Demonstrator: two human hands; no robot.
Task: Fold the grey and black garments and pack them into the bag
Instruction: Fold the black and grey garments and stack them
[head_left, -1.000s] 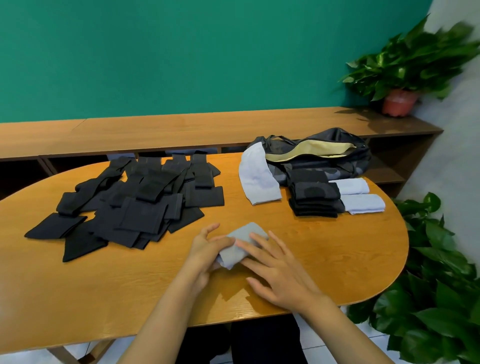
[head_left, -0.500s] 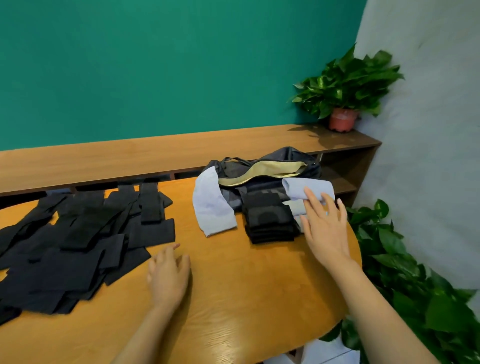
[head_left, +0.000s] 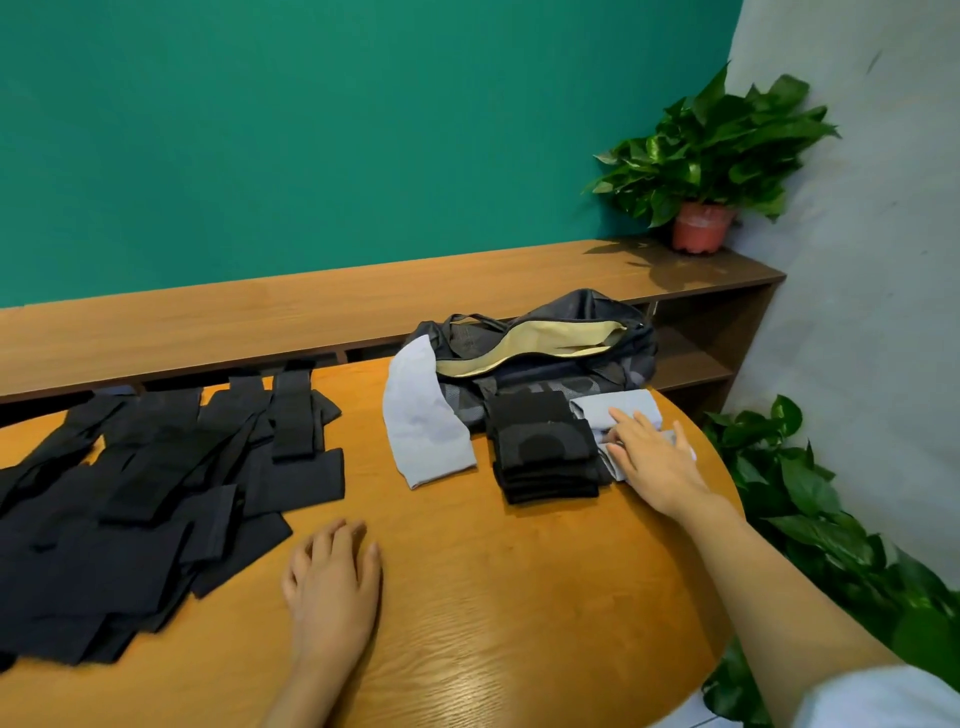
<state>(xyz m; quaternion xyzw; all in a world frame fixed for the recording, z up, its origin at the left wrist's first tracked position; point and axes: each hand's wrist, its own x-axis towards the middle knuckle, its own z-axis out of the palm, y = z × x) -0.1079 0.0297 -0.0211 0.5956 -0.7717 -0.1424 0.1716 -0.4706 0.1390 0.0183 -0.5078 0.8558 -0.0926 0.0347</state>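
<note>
Bag (head_left: 545, 353): far side of tabletop (head_left: 519, 597), unzipped, yellow lining showing.
Right hand (head_left: 654, 457): fingers flat, pressing on folded grey garments (head_left: 618, 410), gripping nothing.
Left hand (head_left: 332, 587): relaxed, palm down on bare tabletop, holds nothing.
Black stack (head_left: 540, 447): folded, in front of bag, touching grey garments.
Loose black garments (head_left: 130, 493): spread at left.
Grey piece (head_left: 421, 415): unfolded, draped off bag's left end.

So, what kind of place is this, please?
Probably an office or studio workroom: a long wooden shelf unit runs along a plain green wall, a potted plant stands on it, and an oval wooden table is in front.
</note>
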